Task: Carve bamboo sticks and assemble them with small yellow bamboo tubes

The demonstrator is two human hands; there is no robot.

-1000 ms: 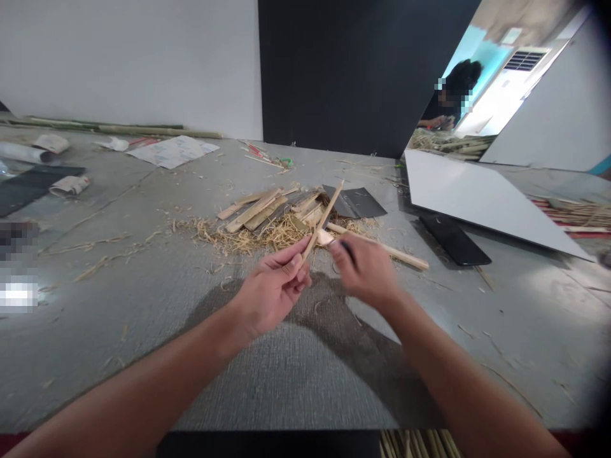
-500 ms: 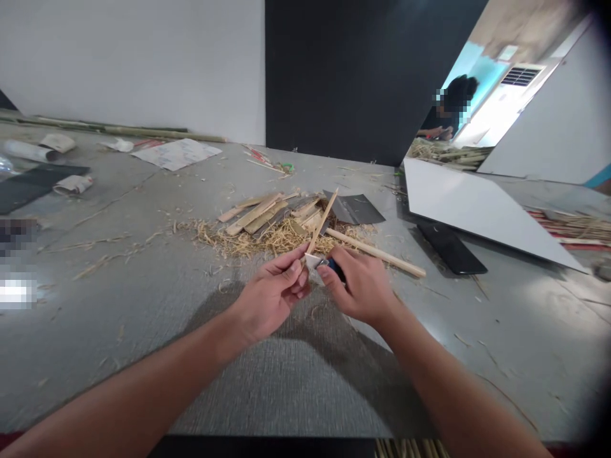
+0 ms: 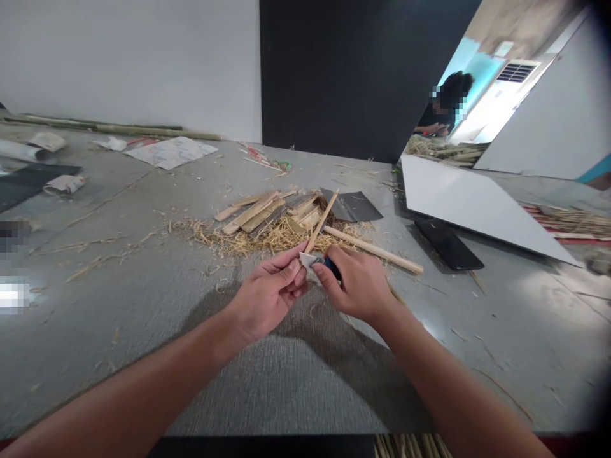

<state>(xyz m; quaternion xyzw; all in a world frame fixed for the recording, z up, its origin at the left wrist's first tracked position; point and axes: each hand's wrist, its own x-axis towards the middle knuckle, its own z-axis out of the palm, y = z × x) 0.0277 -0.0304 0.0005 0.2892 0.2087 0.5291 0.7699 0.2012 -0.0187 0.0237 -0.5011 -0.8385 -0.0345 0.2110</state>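
In the middle of the head view my left hand (image 3: 273, 289) is closed around the lower end of a thin bamboo strip (image 3: 323, 221), which points up and away, slightly to the right. My right hand (image 3: 359, 280) is wrapped round the dark blue handle of a utility knife (image 3: 310, 259). The knife's pale blade lies against the strip just above my left fingers. Beyond my hands lies a heap of curly bamboo shavings (image 3: 267, 238) with split bamboo pieces (image 3: 252, 213) on top. A longer bamboo stick (image 3: 375, 249) lies to the right of the heap.
A black phone (image 3: 449, 245) lies right of my hands, beside a tilted white board (image 3: 477, 207). A dark panel (image 3: 329, 76) stands at the back. Printed paper (image 3: 172, 151) lies back left. Another person (image 3: 449, 105) appears at upper right.
The knife blade and my right hand have shifted slightly to the left, toward my left fingers. Both hands keep their grip, and the whole view has turned a little.
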